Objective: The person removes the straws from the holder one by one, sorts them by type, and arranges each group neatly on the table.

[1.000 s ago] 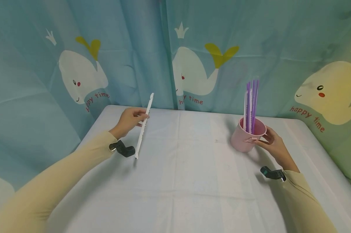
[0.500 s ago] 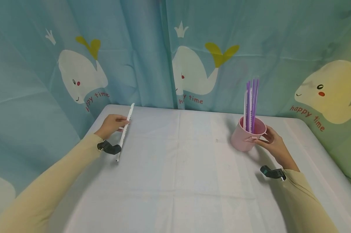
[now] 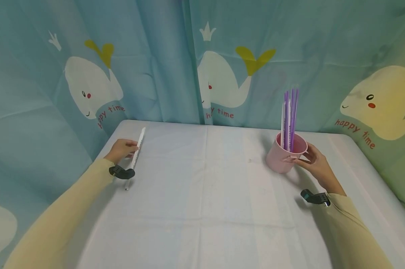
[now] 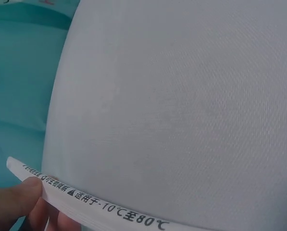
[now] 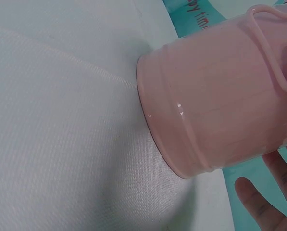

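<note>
My left hand (image 3: 121, 149) pinches a white paper-wrapped straw (image 3: 140, 139) near the left end of the table. Close up in the left wrist view, black print runs along the straw's wrapper (image 4: 100, 206), with the thumb pressed on it near one end. Toward the right stands a small pink bucket (image 3: 278, 161), upright, with a small handle on its side. My right hand (image 3: 318, 168) holds this bucket at its right side, thumb by the handle. Several purple straws (image 3: 293, 116) and white wrapped straws (image 3: 283, 123) stand in it, their lower ends hidden.
A white cloth (image 3: 202, 186) covers the table, with its rounded far corners in view. Behind hangs a blue-green curtain (image 3: 169, 67) printed with whales, close along the table's far and side edges. Dark straps with small camera mounts (image 3: 121, 172) sit on both wrists.
My left hand has moved left and a little toward me, carrying the wrapped straw lower toward the table. The right hand and the bucket stay in place.
</note>
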Demonstrator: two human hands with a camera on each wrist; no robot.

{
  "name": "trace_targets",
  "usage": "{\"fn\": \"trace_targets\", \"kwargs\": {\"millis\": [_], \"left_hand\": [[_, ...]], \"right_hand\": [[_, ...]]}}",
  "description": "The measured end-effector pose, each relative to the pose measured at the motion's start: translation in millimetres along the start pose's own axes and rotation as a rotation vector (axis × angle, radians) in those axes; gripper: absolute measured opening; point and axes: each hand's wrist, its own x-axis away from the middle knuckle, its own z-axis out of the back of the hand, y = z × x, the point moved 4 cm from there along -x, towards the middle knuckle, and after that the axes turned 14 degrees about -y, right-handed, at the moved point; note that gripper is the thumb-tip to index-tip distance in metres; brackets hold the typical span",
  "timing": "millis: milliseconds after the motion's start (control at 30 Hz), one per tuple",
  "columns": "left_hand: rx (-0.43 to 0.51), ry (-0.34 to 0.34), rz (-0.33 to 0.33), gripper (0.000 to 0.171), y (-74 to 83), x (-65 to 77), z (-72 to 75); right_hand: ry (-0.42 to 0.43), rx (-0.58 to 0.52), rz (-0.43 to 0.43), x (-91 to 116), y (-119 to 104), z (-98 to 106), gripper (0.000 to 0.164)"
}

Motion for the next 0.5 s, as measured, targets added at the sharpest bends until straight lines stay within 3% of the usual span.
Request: {"fn": "trace_targets", "kwargs": {"millis": [333,500], "left_hand": [[0.006,0.018,0.062,0.039,-13.9,-10.1,-6.2],[0.009,0.05,0.056,0.037,-12.4,-8.5,-9.6]], "right_hand": [[0.001,0.001,0.007,0.6,-1.4,0.0,0.078],[0.001,0.002,-0.005,0.3,-0.6,-0.3,0.078]]}}
